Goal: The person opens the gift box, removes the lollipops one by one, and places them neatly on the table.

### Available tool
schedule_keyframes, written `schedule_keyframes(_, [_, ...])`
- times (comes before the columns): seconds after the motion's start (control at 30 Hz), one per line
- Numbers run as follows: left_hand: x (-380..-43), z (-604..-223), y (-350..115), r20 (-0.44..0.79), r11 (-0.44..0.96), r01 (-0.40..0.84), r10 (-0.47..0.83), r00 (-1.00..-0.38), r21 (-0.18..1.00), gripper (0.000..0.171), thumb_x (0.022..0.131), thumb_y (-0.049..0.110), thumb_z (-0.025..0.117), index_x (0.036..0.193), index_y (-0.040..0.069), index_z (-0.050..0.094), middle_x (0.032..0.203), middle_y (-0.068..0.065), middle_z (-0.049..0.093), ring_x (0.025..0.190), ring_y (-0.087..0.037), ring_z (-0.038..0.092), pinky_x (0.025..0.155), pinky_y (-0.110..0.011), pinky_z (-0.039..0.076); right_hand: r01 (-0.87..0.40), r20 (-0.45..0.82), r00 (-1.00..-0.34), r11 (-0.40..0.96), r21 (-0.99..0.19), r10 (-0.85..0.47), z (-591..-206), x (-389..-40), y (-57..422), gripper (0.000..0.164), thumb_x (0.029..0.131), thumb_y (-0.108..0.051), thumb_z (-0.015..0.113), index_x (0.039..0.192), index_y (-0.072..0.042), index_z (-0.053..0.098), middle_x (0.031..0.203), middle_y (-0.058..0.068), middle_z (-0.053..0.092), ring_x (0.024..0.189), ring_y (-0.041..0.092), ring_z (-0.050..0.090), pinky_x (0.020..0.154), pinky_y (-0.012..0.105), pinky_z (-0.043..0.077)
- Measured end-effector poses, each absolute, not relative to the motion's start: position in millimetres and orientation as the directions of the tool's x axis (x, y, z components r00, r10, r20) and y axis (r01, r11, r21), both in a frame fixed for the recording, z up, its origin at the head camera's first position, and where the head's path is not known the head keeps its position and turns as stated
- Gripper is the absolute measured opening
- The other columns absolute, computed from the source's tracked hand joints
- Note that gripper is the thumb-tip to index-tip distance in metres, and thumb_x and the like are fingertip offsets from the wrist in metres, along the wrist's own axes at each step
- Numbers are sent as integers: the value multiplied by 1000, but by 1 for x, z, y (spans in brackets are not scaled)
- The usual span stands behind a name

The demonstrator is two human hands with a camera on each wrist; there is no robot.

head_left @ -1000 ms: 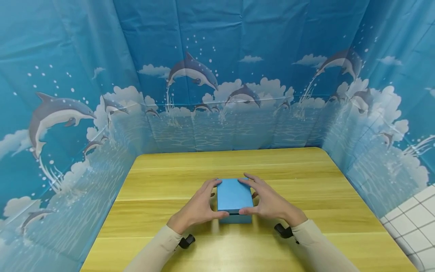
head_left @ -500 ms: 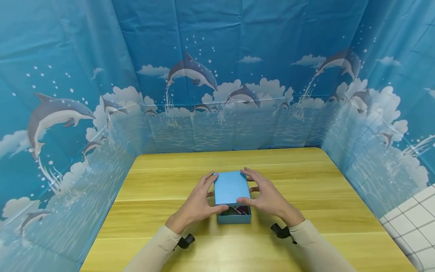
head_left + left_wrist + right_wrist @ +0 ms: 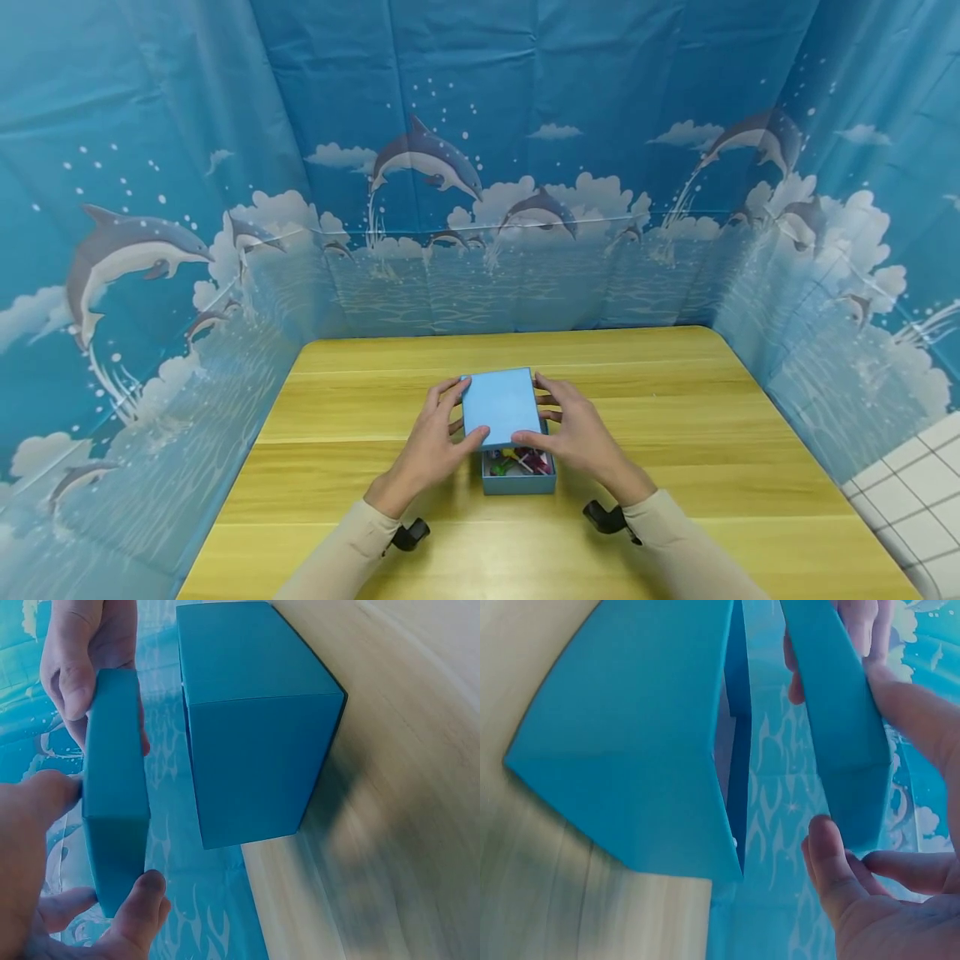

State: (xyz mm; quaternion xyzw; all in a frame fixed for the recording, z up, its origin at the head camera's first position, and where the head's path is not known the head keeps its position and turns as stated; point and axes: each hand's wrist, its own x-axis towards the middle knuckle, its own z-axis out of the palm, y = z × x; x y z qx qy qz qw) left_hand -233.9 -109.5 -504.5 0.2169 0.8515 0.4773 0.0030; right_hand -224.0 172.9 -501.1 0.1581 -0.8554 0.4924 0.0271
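Observation:
A blue box lid (image 3: 501, 408) is held up by both hands, slightly tilted, above and beyond the matching box (image 3: 519, 485). My left hand (image 3: 431, 450) grips its left edge, thumb at the near corner and fingers at the far one. On the opposite edge, my right hand (image 3: 588, 437) grips it the same way. Inside the box lie small colourful pieces (image 3: 528, 461), some with white sticks; the raised lid hides the rest. Both wrist views show a gap between the lid (image 3: 116, 765) and the box (image 3: 630, 735), which stands on the table.
The box stands on a yellow wood-grain table (image 3: 360, 417) with rounded far corners. A blue dolphin-print curtain (image 3: 510, 275) surrounds its back and sides. White tiles (image 3: 915, 492) show at the right. A black strap-on device (image 3: 411, 534) sits at each wrist.
The lid has come up off the box and moved away and slightly left, held by both hands. The box's opening and its colourful contents have come into view.

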Motion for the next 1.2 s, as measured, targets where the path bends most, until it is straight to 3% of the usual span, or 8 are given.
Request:
schedule_keyframes(0.4, [-235, -499, -114, 191, 431, 281, 240, -952, 858, 109, 106, 19, 90, 188, 12, 19, 175, -28, 36, 159, -47, 54, 121, -48, 60, -305, 222, -947, 434, -848, -233, -495, -220, 150, 101, 101, -15, 95, 182, -3, 36, 163, 33, 46, 152, 52, 62, 120, 55, 60])
schedule_keyframes(0.67, [-235, -493, -123, 306, 463, 365, 201, -931, 807, 104, 104, 12, 91, 185, 7, 27, 167, -27, 42, 152, -48, 60, 117, -51, 62, -357, 275, -930, 427, -831, -243, -494, -220, 139, 94, 105, -19, 91, 181, -2, 37, 166, 33, 48, 146, 47, 63, 114, 59, 64])
schedule_keyframes(1.2, [-229, -487, -144, 432, 536, 446, 160, -887, 717, 94, 103, 15, 92, 181, 11, 40, 173, -23, 48, 151, -48, 63, 107, -54, 69, -342, 248, -930, 395, -852, -271, -491, -214, 120, 88, 109, -26, 87, 181, -8, 38, 169, 24, 51, 133, 40, 76, 108, 59, 67])
